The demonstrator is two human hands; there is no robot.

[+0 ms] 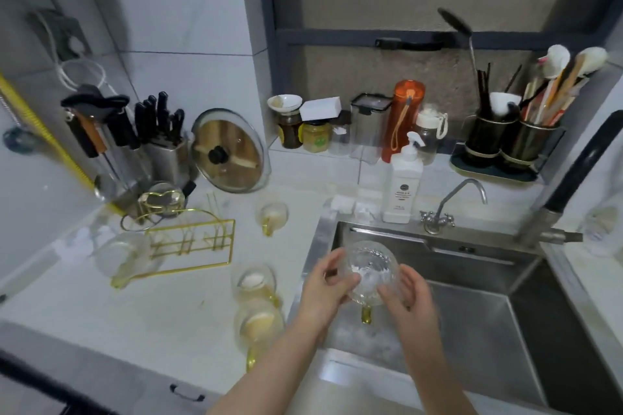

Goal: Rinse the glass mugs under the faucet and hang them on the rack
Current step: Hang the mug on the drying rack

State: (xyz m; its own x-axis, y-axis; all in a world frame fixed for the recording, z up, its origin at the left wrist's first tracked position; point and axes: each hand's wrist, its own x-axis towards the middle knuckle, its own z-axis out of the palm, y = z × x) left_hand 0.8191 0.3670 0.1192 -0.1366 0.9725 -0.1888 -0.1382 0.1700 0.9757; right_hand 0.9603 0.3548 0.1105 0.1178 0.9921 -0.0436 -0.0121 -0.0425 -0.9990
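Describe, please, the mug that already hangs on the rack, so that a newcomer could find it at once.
Start at the steel sink and look left across the white counter to the gold wire rack. The glass mug hangs at the rack's left end, tilted, its yellow handle pointing down. The other mugs stand on the counter or are in the hands.

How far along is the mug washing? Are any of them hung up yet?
One mug seems to sit at the gold rack; whether it hangs there is unclear. Both hands, left and right, hold a glass mug over the sink. Three mugs wait on the counter.
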